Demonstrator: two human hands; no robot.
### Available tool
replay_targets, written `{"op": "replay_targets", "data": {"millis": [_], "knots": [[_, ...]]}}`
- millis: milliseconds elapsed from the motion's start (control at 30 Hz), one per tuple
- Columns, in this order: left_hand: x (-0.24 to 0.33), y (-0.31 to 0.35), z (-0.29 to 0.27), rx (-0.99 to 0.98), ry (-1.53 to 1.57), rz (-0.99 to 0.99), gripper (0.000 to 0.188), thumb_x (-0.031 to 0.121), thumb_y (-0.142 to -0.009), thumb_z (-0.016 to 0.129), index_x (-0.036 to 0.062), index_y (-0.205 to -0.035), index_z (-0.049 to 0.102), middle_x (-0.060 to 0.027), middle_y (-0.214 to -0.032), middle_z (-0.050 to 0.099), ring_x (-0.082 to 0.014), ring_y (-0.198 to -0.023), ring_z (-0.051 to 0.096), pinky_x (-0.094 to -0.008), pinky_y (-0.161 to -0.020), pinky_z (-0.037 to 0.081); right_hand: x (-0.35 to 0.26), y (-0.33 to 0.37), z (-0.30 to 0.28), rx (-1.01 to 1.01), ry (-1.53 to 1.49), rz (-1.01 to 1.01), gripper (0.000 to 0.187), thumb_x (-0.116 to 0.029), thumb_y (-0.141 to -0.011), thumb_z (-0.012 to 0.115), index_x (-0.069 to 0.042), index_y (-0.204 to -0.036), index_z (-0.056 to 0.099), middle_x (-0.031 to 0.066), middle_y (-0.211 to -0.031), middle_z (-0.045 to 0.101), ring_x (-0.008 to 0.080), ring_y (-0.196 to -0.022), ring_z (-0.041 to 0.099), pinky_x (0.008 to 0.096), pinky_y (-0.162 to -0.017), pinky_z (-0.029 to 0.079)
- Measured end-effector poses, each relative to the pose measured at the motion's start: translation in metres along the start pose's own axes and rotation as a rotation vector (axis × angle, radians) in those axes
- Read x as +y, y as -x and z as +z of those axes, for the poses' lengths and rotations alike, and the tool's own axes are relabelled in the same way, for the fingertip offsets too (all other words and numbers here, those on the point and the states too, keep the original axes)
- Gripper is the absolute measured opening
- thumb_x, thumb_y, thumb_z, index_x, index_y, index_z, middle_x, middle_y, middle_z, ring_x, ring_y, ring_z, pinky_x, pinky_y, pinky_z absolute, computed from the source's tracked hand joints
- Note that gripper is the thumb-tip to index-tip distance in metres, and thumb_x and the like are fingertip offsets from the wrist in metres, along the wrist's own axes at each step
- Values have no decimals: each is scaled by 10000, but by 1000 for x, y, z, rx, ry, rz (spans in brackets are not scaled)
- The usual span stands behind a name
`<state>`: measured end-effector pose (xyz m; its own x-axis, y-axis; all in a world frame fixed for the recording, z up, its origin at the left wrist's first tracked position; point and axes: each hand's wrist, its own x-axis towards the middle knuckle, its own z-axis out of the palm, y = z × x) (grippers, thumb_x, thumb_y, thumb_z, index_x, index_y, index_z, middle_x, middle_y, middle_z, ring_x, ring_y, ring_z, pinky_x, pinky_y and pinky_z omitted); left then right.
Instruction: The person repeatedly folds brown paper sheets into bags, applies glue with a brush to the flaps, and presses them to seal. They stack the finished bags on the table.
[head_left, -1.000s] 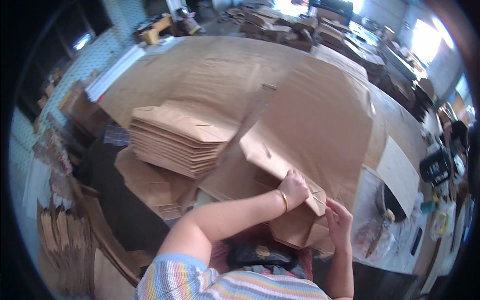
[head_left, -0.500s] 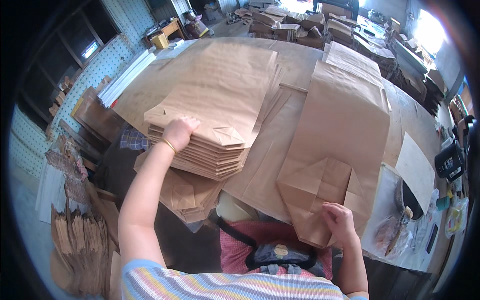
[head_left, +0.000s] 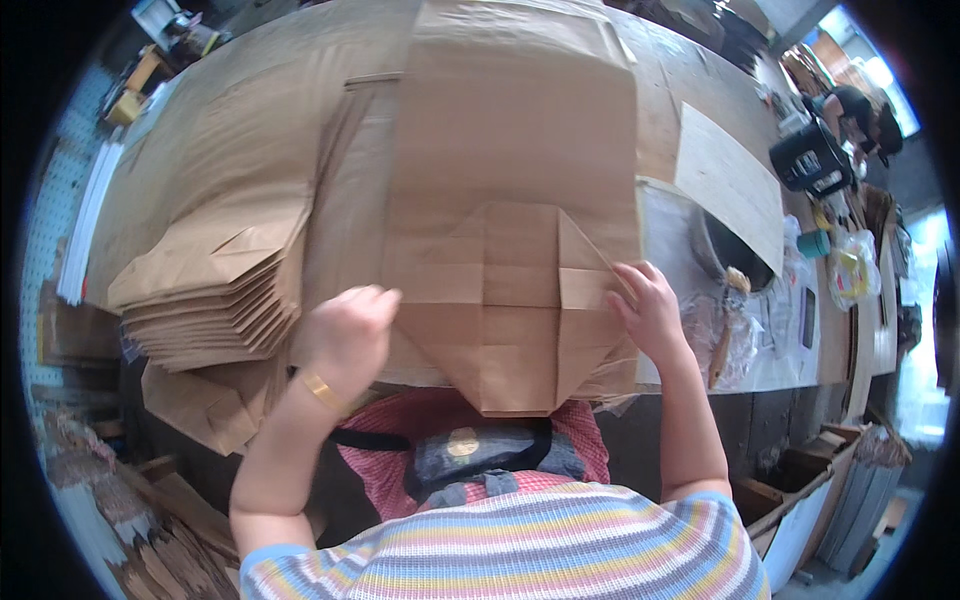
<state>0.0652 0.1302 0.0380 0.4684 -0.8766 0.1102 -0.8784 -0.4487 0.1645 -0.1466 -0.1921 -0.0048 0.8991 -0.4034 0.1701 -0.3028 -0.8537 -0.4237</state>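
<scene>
A large brown paper bag [head_left: 515, 140] lies flat in front of me on top of a stack, its bottom end folded open into a diamond shape with a creased middle. My right hand [head_left: 648, 305] pinches the right edge of that opened bottom. By the left edge of the same bag is my left hand [head_left: 350, 335], a little blurred, its fingers curled closed with nothing seen in them. To its left sits a thick pile of folded paper bags [head_left: 215, 290], with more folded bags [head_left: 205, 400] beneath, jutting over the table's near edge.
A brush [head_left: 725, 335] rests on plastic at the right, beside a dark bowl-like container [head_left: 715, 245] partly under a pale board [head_left: 730, 185]. Farther right stand a black bucket [head_left: 810, 160] and a clear plastic bag [head_left: 855, 270]. A person [head_left: 855, 115] is in the background.
My view has swung right. My left hand has left the pile of bags and come to the open bag's left side. My right hand has moved up to the right edge of its bottom.
</scene>
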Motion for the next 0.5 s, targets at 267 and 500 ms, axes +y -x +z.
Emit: {"op": "replay_targets", "data": {"millis": [267,500], "knots": [[2,-129,74,-284,381,-390,448,205,-616,827,2,-970,640,-147,-895,644,-288,-889,633,-375,-794,511,6,-63,43,-154,-91,37,310,-105,-716,742,-33,-1001,641,144,-977,632,331,-931,615,397,-824,506],[-22,-87,75,-188,-62,116,47,57,-678,627,53,-712,659,-134,-754,638,-325,-735,636,-407,-700,536,19,-64,12,-429,153,-376,101,-40,-671,647,-41,-730,565,82,-774,588,264,-856,620,397,-770,504]]}}
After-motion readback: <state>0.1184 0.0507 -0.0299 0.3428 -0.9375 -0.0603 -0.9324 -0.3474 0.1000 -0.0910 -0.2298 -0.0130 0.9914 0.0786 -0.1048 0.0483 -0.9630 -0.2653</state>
